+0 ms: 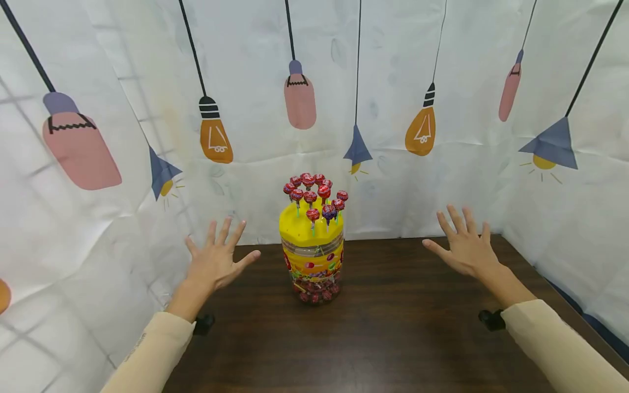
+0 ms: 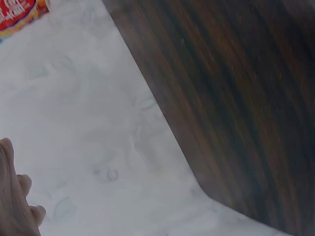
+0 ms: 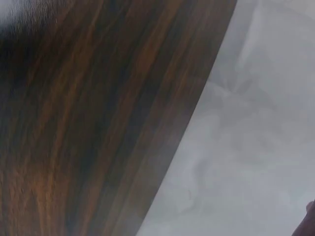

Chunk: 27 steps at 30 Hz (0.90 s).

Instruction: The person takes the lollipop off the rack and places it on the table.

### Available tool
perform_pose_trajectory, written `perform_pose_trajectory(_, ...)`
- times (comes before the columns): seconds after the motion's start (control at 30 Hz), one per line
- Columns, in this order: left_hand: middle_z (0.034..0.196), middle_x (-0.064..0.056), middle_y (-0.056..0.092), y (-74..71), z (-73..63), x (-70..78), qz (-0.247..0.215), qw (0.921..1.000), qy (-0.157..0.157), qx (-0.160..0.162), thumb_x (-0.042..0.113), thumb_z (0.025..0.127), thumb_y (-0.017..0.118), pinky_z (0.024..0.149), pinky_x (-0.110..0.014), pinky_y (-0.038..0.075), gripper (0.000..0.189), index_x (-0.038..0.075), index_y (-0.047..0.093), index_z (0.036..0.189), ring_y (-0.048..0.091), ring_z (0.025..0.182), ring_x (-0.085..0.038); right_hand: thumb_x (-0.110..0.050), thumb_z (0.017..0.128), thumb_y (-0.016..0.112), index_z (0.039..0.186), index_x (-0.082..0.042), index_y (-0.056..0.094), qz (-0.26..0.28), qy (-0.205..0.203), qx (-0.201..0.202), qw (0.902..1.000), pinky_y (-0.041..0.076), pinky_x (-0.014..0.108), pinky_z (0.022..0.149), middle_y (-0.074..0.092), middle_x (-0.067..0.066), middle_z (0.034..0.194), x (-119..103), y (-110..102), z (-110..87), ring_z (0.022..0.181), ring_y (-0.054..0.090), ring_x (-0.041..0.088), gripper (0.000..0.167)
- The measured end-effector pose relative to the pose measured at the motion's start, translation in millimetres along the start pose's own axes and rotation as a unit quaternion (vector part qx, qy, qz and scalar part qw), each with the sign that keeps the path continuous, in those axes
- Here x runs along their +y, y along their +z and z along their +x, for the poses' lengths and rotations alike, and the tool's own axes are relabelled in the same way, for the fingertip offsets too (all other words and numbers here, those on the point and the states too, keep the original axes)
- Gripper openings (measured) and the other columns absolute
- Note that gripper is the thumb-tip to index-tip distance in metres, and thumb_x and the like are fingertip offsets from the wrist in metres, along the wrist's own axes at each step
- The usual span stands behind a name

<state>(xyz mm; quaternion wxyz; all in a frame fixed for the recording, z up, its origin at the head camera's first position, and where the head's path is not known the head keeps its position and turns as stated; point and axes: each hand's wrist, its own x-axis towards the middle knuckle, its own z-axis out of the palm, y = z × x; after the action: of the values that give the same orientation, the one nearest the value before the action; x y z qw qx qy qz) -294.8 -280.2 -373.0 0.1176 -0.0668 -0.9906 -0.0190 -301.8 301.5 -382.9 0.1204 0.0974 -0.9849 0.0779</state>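
Observation:
A clear jar with an orange label (image 1: 314, 265) stands upright near the table's back edge, wrapped lollipops showing through its lower part. Its yellow lid (image 1: 295, 232) carries several lollipops (image 1: 313, 214) stuck in by their sticks, mostly red with one purple. To the left of the jar, my left hand (image 1: 213, 263) is raised with fingers spread, touching nothing. My right hand (image 1: 467, 248) is held up likewise, well to the right of the jar, fingers apart and holding nothing. In the left wrist view, a few fingertips (image 2: 24, 184) show at the left edge.
The dark wooden table (image 1: 344, 344) reaches back to a white curtain (image 1: 255, 120) printed with hanging lamps and bulbs, which also runs along both sides. Black wrist mounts (image 1: 491, 320) sit under the sleeves.

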Motion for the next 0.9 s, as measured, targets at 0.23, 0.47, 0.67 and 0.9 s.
perform_pose_trajectory(0.23, 0.174, -0.007, -0.002, 8.5, -15.9, 18.6, -0.025, 0.9996, 0.007, 0.011, 0.084, 0.092, 0.034, 0.106, -0.089, -0.010, 0.092, 0.039, -0.001, 0.164, -0.002, 0.159, -0.044, -0.071, 0.099, 0.042, 0.167, -0.019, 0.005, 0.000, -0.023, 0.005, 0.9997, -0.001, 0.086, 0.110, -0.001, 0.015, 0.173, -17.1, 7.6, -11.0, 0.158, -0.007, 0.047, 0.092)
perform_pose_trajectory(0.47, 0.174, -0.004, -0.001, 31.5, -26.6, 44.7, -0.100, 0.9938, 0.031, 0.036, 0.075, 0.096, 0.043, 0.110, -0.087, -0.003, 0.089, 0.042, -0.003, 0.163, 0.001, 0.160, -0.042, -0.065, 0.101, 0.044, 0.166, -0.020, 0.009, 0.037, -0.044, -0.006, 0.9983, 0.002, 0.084, 0.112, -0.001, 0.012, 0.174, -32.9, 22.3, -19.8, 0.158, -0.003, 0.046, 0.087)
perform_pose_trajectory(0.67, 0.174, -0.006, 0.007, 45.7, -31.8, 65.6, -0.207, 0.9737, 0.042, 0.084, 0.065, 0.096, 0.056, 0.114, -0.083, 0.008, 0.092, 0.039, 0.001, 0.164, 0.012, 0.159, -0.040, -0.057, 0.103, 0.049, 0.166, -0.023, 0.013, 0.111, -0.076, -0.006, 0.9909, 0.005, 0.084, 0.111, 0.001, 0.009, 0.174, -52.6, 35.1, -21.2, 0.157, 0.002, 0.048, 0.080)
perform_pose_trajectory(0.9, 0.172, -0.005, 0.018, 50.4, -29.9, 82.5, -0.365, 0.9225, 0.056, 0.113, 0.050, 0.092, 0.069, 0.118, -0.075, 0.022, 0.095, 0.037, 0.009, 0.165, 0.022, 0.157, -0.040, -0.041, 0.104, 0.056, 0.166, -0.029, 0.015, 0.221, -0.139, 0.007, 0.9654, 0.013, 0.084, 0.108, 0.007, 0.006, 0.173, -80.6, 28.5, -15.0, 0.155, 0.009, 0.049, 0.075)
